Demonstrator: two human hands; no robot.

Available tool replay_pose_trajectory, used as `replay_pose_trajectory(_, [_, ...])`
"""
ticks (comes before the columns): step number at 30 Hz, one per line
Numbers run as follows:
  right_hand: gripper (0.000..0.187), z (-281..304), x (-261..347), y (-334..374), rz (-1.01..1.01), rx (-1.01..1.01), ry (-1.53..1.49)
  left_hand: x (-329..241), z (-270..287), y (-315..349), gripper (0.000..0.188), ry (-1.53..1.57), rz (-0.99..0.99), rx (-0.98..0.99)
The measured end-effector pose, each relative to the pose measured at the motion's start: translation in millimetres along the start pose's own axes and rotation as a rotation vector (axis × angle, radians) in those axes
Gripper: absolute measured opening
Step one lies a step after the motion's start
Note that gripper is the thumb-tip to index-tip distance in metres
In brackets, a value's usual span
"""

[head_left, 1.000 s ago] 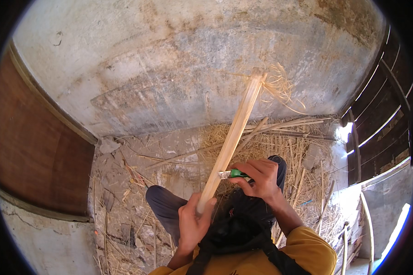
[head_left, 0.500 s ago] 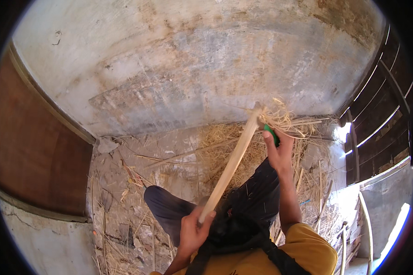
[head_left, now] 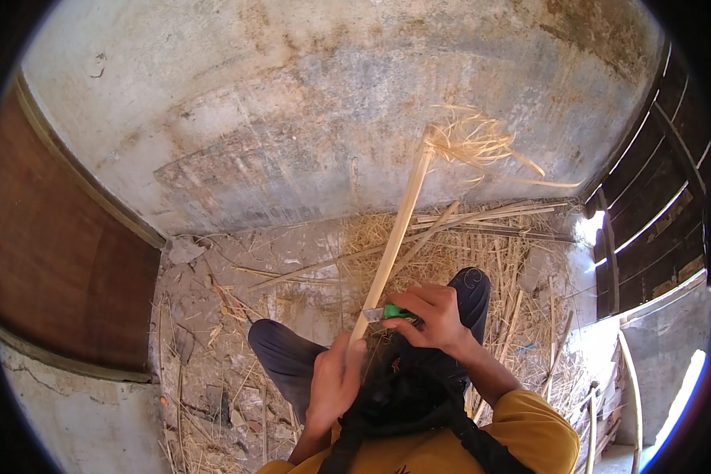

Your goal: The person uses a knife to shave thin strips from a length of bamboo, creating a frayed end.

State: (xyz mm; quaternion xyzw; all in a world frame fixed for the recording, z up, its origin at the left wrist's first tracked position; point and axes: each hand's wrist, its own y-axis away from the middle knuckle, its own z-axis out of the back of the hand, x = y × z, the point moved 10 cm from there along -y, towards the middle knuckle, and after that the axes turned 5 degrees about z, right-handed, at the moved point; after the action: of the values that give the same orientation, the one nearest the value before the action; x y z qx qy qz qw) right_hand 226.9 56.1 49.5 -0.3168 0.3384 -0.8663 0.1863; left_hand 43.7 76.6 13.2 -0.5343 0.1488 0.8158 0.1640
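My left hand (head_left: 334, 382) is closed round the near end of a long pale strip of wood or bamboo (head_left: 398, 235). The strip slants up and away from me, and a tuft of thin curled shavings (head_left: 482, 141) clings to its far end. In my right hand (head_left: 432, 317) is a green-handled knife (head_left: 397, 314), gripped with the fingers wrapped round the handle. Its short metal blade lies against the strip's right edge, just beyond my left hand.
Straw-like shavings (head_left: 363, 229) and loose sticks (head_left: 498, 212) litter the floor between my knees and the stained wall (head_left: 355, 118). A brown wooden panel (head_left: 71, 245) stands at left. Dark slats (head_left: 648, 213) and pale poles (head_left: 631, 379) are at right.
The knife in my right hand has come from the strip's far end back toward my left hand. The strip's far end has risen, and its shavings hang apart from the blade.
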Motion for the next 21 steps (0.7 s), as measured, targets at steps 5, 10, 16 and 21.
replay_pose_trajectory(5, [0.03,13.3,2.3,-2.2,-0.003,-0.08,0.062,-3.6,-1.0,4.1,0.02,-0.085,-0.062,-0.041])
replay_pose_trajectory(10, [0.028,37.5,-14.6,-11.6,-0.112,-0.15,0.096,3.0,0.1,10.4,0.019,-0.149,-0.054,-0.054])
replay_pose_trajectory(16, [0.032,23.5,-13.1,-2.7,-0.069,-0.101,0.04,-2.1,5.9,7.0,0.02,-0.139,-0.035,-0.08])
replay_pose_trajectory(21, [0.028,8.4,2.0,0.2,-0.032,-0.009,0.053,-5.1,6.9,4.7,0.02,-0.109,-0.037,-0.073])
